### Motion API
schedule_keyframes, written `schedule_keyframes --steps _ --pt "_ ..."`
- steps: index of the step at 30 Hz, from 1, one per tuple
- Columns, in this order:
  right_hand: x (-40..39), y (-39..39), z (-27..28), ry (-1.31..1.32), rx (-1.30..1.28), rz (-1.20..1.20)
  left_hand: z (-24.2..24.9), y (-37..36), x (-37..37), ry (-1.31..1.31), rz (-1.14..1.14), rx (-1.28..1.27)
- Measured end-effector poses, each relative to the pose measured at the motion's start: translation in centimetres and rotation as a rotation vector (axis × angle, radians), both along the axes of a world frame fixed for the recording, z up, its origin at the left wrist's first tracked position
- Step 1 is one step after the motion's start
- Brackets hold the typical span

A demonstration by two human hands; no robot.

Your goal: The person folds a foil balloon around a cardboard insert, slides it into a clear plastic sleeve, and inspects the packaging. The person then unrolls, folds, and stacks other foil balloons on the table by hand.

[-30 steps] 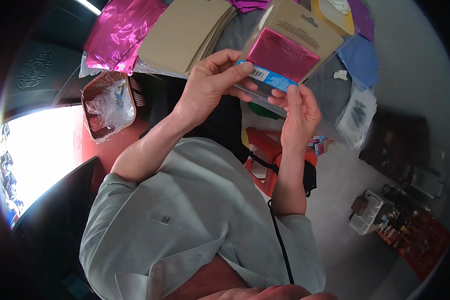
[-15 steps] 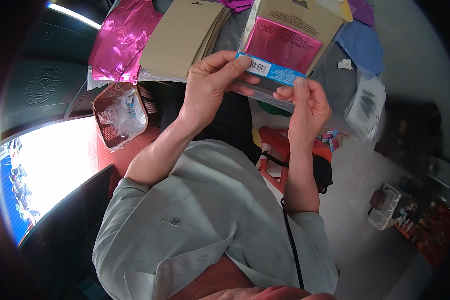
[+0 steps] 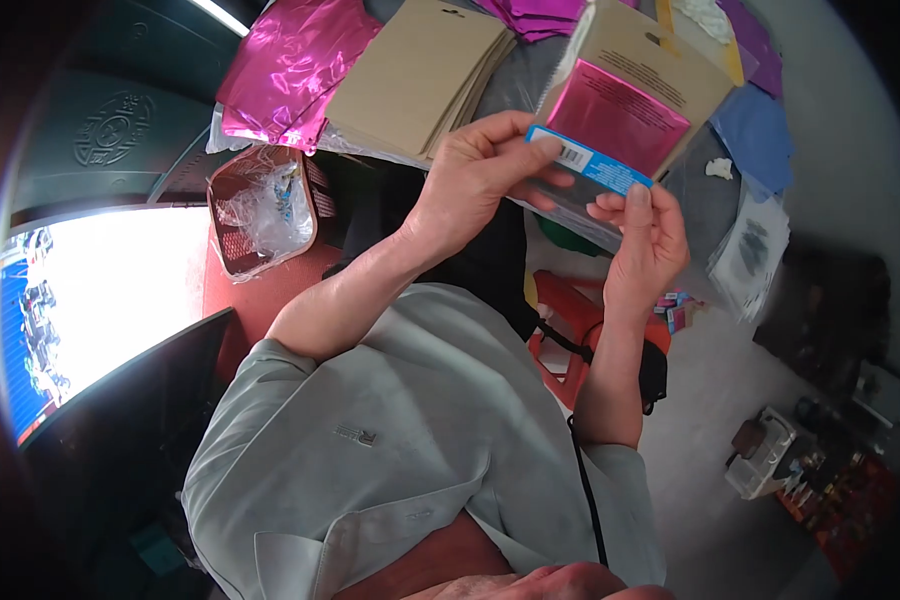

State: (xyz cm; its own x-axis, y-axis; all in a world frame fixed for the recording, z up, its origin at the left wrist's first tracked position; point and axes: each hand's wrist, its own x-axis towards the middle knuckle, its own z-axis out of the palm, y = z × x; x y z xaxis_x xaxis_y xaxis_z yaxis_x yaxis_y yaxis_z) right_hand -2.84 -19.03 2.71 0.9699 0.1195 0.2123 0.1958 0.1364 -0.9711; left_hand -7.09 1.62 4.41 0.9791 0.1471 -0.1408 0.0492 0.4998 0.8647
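Note:
My left hand [image 3: 490, 175] pinches the left end of a blue label strip [image 3: 608, 172] with a white barcode patch. At its right end the thumb and fingers of my right hand [image 3: 645, 225] are closed on the same strip. The strip lies along the lower edge of a clear plastic packet, which shows a pink sheet [image 3: 625, 115] and a tan card [image 3: 692, 75] with printed text and a hanging hole. Just left of the packet is a stack of tan cards [image 3: 415, 75].
Shiny pink film [image 3: 290, 75] lies at the table's left. A brown basket [image 3: 232, 240] holding clear plastic stands below it. Blue pieces [image 3: 755, 135] and clear bags [image 3: 750, 255] are at the right. A red stool [image 3: 570, 300] stands under the table edge.
The whole view has shifted, so hands, packet and table appear further right and slightly lower. Both hands keep the same hold on the strip.

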Motion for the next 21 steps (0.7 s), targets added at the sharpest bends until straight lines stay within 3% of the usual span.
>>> schedule_keyframes --steps 7,21 --pt "0.8 -0.9 0.6 0.172 0.021 0.139 -0.8 0.4 -0.1 -0.073 -0.033 0.042" --pt "0.4 0.9 1.5 0.026 -0.06 0.069 0.4 0.7 -0.2 -0.026 0.02 -0.001"
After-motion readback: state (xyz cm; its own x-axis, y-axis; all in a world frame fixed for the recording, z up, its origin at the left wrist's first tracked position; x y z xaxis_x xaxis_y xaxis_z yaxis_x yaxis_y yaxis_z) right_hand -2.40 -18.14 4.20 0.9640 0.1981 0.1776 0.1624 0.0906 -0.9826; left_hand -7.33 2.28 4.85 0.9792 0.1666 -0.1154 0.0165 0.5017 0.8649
